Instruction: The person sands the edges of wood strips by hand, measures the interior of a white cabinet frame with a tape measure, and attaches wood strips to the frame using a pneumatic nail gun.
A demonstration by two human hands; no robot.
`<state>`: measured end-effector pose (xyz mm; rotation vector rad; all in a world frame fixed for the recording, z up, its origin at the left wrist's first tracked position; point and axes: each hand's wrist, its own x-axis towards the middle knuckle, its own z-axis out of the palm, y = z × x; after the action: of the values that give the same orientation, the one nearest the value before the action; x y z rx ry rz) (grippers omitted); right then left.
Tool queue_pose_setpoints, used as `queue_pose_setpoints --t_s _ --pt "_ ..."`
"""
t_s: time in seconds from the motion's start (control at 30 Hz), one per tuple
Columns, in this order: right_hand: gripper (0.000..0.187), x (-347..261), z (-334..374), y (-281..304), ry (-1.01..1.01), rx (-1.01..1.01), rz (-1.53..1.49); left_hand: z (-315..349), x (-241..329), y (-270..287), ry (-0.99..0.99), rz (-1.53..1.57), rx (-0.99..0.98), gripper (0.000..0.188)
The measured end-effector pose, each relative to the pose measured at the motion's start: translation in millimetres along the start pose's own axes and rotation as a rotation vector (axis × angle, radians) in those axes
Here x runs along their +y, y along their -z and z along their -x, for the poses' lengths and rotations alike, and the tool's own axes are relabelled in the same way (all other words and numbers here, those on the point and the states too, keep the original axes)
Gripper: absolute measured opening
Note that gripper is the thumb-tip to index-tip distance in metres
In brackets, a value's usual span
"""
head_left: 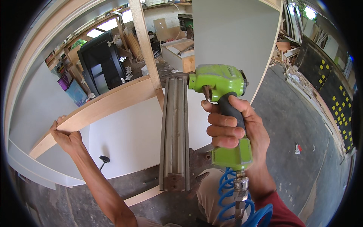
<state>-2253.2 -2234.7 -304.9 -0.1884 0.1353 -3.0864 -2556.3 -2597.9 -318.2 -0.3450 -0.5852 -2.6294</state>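
My right hand is wrapped round the black grip of a green pneumatic nail gun, with the index finger at its trigger. The gun is held up in front of me, its long metal magazine on the left side. A coiled blue air hose hangs from the fitting under the handle. At the left, my left hand grips the lower end of a light wooden board. The board slants up to a narrow upright wood strip. The gun's magazine hides part of what lies behind.
White panels form a large frame around the board. A small black-headed tool stands against one. A tall grey panel rises behind the gun. Scrap wood is piled at the far right beside the concrete floor.
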Motion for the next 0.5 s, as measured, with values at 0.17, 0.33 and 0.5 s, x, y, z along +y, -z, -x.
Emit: queue_pose_setpoints --t_s 0.17,0.33,0.5 --pt "0.046 -32 15 14 0.057 0.049 0.085 4 -5 -3 0.004 -0.006 -0.015 0.012" --pt "0.039 -68 19 49 0.109 0.308 0.384 -2 4 7 -0.008 -0.061 -0.075 0.016" --pt "0.032 -84 49 105 0.214 0.596 0.720 52 -22 -38 0.016 -0.148 0.013 0.038"
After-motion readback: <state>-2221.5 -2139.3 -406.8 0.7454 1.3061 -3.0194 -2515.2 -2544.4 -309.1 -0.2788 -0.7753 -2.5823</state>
